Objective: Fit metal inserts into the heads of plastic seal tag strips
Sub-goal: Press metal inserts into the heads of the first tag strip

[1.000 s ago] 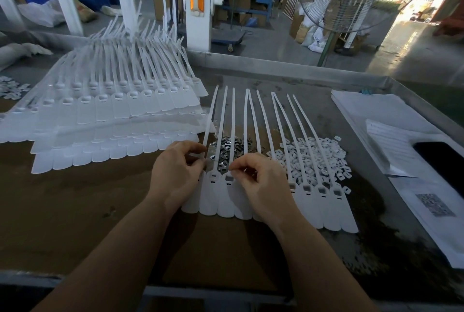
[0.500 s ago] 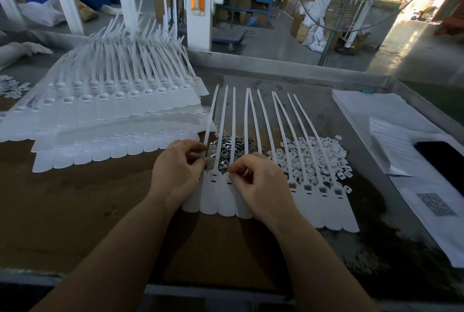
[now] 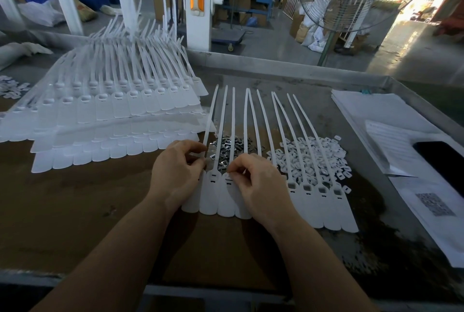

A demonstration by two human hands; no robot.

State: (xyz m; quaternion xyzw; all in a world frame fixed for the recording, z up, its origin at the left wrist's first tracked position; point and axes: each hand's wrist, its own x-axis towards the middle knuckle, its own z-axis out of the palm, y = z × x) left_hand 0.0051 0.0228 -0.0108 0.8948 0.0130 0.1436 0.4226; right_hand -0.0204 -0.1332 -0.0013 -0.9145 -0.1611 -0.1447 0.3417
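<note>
My left hand (image 3: 175,173), fingers curled, pinches at the leftmost strip head. My right hand (image 3: 256,186) pinches at a head in the seal strip row (image 3: 308,201). Behind: metal inserts (image 3: 231,148), white caps (image 3: 313,158), stacked strips (image 3: 113,110).

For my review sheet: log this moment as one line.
step: fitting insert | left hand: pinching at strip row | right hand: pinching at strip head | metal inserts: piled behind
</note>
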